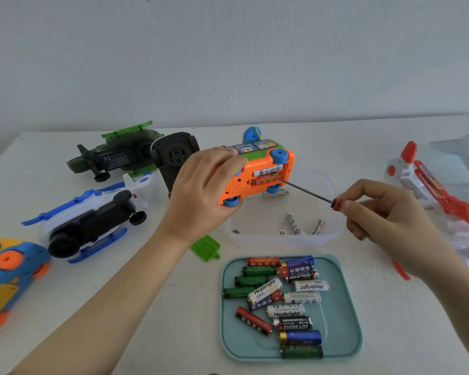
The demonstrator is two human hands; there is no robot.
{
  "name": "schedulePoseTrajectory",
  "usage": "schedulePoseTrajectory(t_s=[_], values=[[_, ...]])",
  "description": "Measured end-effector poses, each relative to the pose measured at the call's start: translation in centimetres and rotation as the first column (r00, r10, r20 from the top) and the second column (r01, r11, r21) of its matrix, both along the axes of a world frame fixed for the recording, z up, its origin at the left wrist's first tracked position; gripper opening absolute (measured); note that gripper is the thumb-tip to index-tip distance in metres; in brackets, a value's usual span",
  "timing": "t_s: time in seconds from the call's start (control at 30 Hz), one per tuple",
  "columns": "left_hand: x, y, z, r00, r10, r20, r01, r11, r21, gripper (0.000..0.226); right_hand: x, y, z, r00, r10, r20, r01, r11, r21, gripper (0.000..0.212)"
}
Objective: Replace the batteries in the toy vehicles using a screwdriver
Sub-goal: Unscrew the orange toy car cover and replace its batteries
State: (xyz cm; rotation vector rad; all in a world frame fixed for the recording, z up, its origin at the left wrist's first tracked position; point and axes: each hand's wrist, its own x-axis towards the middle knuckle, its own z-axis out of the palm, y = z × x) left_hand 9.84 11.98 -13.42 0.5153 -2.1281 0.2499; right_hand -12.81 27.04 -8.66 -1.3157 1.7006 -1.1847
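Batteries, one white and one red, lie in the open battery compartment (267,177) on the underside of the orange toy bus (257,174). The bus is held off the desk (146,307), belly turned toward the wearer, above the clear tub (333,234). The left hand (201,190) grips the bus from its nine o'clock end, fingers curled over the top and thumb under a blue wheel. The right hand (385,212), out at four o'clock from the bus, pinches the handle of the screwdriver (306,192). Its thin shaft runs up toward ten o'clock, and the tip touches the compartment's right edge beside the red cell.

The step looks like levering out the old cells, since the green cover (205,247) is already off and lies on the desk at seven o'clock from the bus. The next move calls for a light pry under a cell's end while the bus is held steady, so that the cell drops into the tub, where two loose cells (294,223) already lie.

The teal tray (344,307), at six o'clock from the tub, holds a heap of assorted cells (282,299). A green helicopter (119,152) and a black toy (173,158) are at ten o'clock, a blue-and-white helicopter (92,220) at nine, a blue-and-yellow car (8,272) at eight, and a red-and-white toy (439,190) at three.
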Motion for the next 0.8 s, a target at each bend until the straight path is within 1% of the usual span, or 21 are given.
schedulePoseTrajectory(t_s=[0.17,0.27,0.37,0.47,0.53,0.7,0.8], values=[[-0.3,0.2,0.3,1.0,0.016,-0.027,-0.016,1.0,-0.006,0.03,0.9,-0.1,0.2,0.974,0.119,-0.193,-0.118,0.993,0.02,0.008],[-0.4,0.4,0.3,1.0,0.014,-0.025,-0.014,1.0,-0.015,0.03,1.2,-0.1,0.2,0.956,0.164,-0.242,-0.156,0.986,0.054,0.005],[-0.4,0.5,0.2,1.0,0.014,-0.028,-0.014,1.0,-0.009,0.029,1.5,-0.2,0.4,0.949,0.197,-0.246,-0.181,0.98,0.086,0.006],[-0.3,0.6,0.2,1.0,0.011,-0.02,-0.012,1.0,-0.002,0.038,1.9,-0.2,0.5,0.944,0.232,-0.236,-0.21,0.971,0.116,0.007],[-0.2,0.6,0.2,1.0,0.012,-0.027,-0.012,1.0,-0.002,0.04,2.2,-0.3,0.7,0.937,0.262,-0.231,-0.236,0.962,0.135,0.007],[-0.1,0.5,0.0,0.997,0.028,-0.07,-0.028,1.0,0.001,0.032,3.1,-0.5,1.0,0.94,0.272,-0.207,-0.249,0.96,0.13,0.005],[0.1,0.5,0.0,0.996,0.032,-0.08,-0.031,0.999,0.011,0.029,3.3,-0.5,1.0,0.954,0.217,-0.208,-0.203,0.975,0.085,0.006]])
